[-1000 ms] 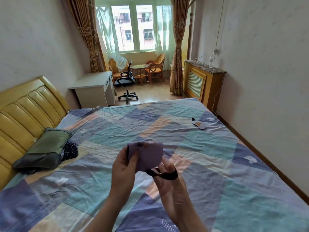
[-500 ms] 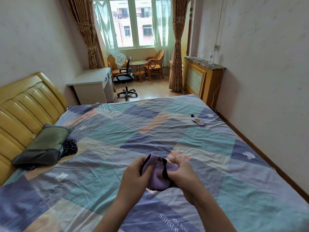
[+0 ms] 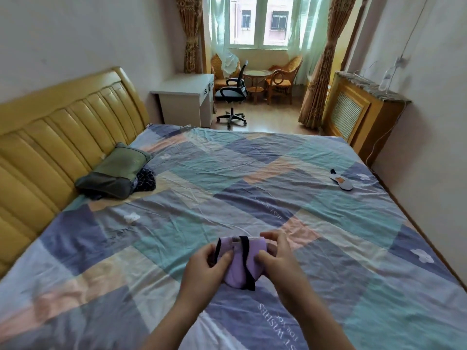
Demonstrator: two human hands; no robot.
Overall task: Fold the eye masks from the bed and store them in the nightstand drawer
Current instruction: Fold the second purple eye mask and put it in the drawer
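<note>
My left hand [image 3: 207,269] and right hand [image 3: 278,256] pinch the folded purple eye mask [image 3: 240,263] above the bed [image 3: 252,198] near its foot-side edge: light, soft, floppy, best gripped across fold and black strap [image 3: 246,261].
</note>
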